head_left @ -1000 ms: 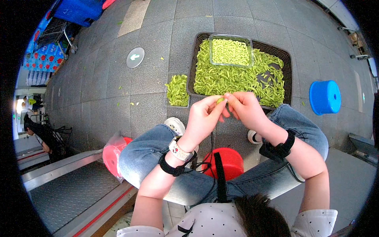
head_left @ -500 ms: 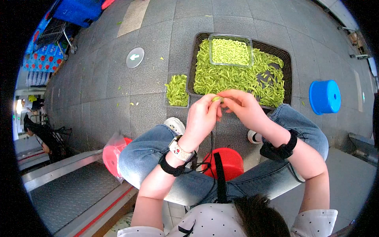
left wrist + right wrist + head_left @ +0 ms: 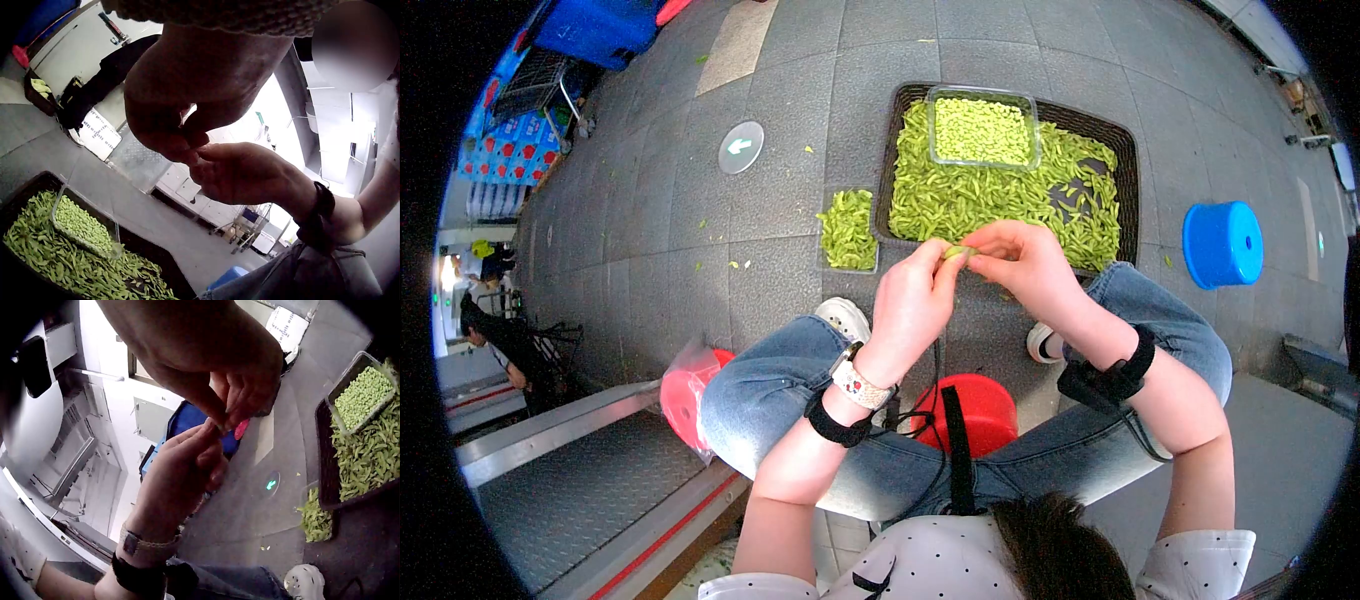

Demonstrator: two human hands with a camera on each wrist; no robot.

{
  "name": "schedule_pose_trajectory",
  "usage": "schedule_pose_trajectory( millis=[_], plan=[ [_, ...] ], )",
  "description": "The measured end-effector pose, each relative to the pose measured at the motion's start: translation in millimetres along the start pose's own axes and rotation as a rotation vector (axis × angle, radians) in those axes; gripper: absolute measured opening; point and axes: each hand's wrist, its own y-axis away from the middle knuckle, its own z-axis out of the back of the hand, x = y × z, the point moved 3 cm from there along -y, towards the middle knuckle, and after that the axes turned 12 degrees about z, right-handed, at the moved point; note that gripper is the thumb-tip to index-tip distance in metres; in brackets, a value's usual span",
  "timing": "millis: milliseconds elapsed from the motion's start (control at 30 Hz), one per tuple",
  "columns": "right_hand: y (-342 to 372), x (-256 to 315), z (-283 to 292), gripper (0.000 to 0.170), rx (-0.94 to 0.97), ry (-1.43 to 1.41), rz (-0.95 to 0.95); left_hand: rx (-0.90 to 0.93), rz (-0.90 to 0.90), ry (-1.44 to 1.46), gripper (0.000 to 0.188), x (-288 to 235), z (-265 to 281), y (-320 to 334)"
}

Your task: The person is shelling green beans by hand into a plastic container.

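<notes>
My left hand (image 3: 913,302) pinches a green bean pod (image 3: 956,251) between thumb and forefinger. From the other side, my right hand (image 3: 1035,272) pinches the pod's right end, with fingertips meeting those of the left. Beyond the hands a dark woven tray (image 3: 1138,190) holds a thick layer of green pods (image 3: 960,205). On the tray's far part sits a clear plastic box (image 3: 933,155) filled with shelled green beans (image 3: 980,130). To the tray's left, a smaller clear tub contains more pods (image 3: 849,230). In both wrist views the fingers mostly hide the pod.
A blue plastic stool (image 3: 1222,246) stands on the right. One red stool (image 3: 968,415) is between the legs, and another red item in clear plastic (image 3: 687,395) is by the left knee. Pod scraps lie on the grey tiles. A person (image 3: 495,345) is at far left.
The pod and both hands' fingertips have shifted slightly left. My right hand has risen a little and changed its finger placement on the pod. Tray, box and tub stay put.
</notes>
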Motion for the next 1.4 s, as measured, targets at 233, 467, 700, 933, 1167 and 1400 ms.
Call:
schedule_pose_trajectory(
  millis=[233, 467, 700, 933, 1167, 1400],
  plan=[
    [-3, 8, 5, 0.016, 0.023, -0.173, -0.189, 0.024, 0.018, 0.030, 0.017, -4, 4, 1],
    [-4, 11, 4, 0.017, 0.043, -0.260, -0.159, 0.039, 0.023, 0.097, 0.015, -3, 7, 0],
    [-4, 11, 6, 0.018, 0.011, -0.436, -0.245, 0.068, 0.039, 0.100, 0.012, -9, 12, 2],
    [-3, 14, 8, 0.024, -0.051, -0.623, -0.347, 0.065, -0.018, 0.130, 0.012, -13, 10, 5],
    [-4, -5, 12, 0.024, -0.076, -0.748, -0.404, 0.047, -0.038, 0.149, 0.013, -10, 8, 4],
    [-6, -17, 12, 0.020, -0.146, -0.790, -0.380, 0.033, -0.018, 0.179, 0.013, -5, 11, 2]
  ],
)
